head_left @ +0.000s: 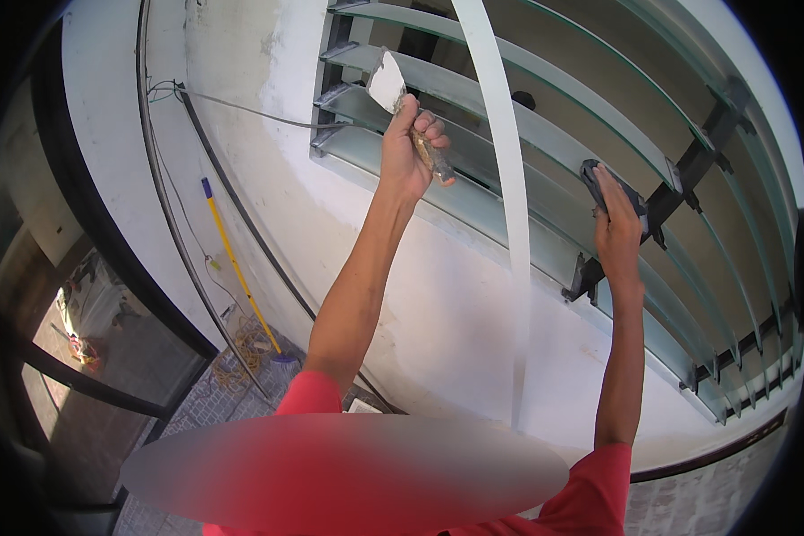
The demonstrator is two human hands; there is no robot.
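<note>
Putty knife [386,85] raised in the left hand [406,152], upper centre of the view, broad whitish blade pointing up and slightly left, worn brownish handle [432,159] slanting down to the right. Left fingers [434,130] curled firmly around the handle; blade in front of the left end of a louvre window [554,134], contact with the glass impossible to tell. Farther right, right hand [620,234] with fingers [609,189] extended and laid along a dark cloth-like wad [634,198], beside a dark metal upright [665,204] of the window. Long greenish glass slats in tilted rows, bowed by the fisheye lens; between the two hands, a white vertical strip [507,152] crossing the slats. Below and left of the window, a white wall [447,304] with patchy stains, and a grey cable [250,113] running across to the frame. At left, a yellow-handled broom [232,255] leaning near the corner, coiled tan cord [241,362] beside its foot on a tiled floor [183,402]; beyond, a dark-framed glass door [107,348]. Along the lower edge, red sleeves [310,393] and a blurred oval.
</note>
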